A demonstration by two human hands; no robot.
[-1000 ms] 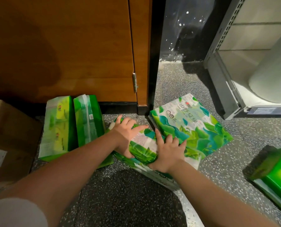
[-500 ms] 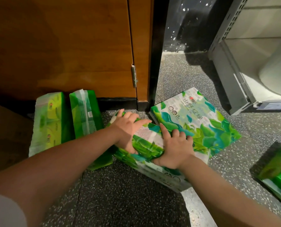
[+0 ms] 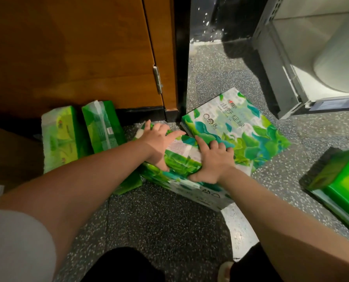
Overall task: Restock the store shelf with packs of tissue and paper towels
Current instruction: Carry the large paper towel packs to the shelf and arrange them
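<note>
Head view, looking down at a speckled terrazzo floor. Both hands are on a leaf-print tissue pack at frame centre, lying on the floor.

Left hand: on the pack's upper-left part, fingers spread and curled over its far edge, thumb down its near side, gripping the wrap. Right hand: on the pack's right part, fingers bent with tips pressed into the top, thumb hooked at the near edge, pinching the plastic.

A second leaf-print pack lies flat just right of centre, printed face up with an "8" on it, touching or slightly overlapping the held pack; the right hand's fingertips reach its near edge.

Left of centre, two green tissue packs stand on edge side by side: lighter one further left, darker one beside it, its top against the black baseboard. The left forearm crosses in front of their lower ends.

Lower right edge: bright green pack, blurred, well apart from the hands.

Upper left: wooden cabinet door with a metal hinge. Upper right: grey metal shelf unit, with a large white roll on its bottom shelf. Far left: cardboard box, partly cut off
</note>
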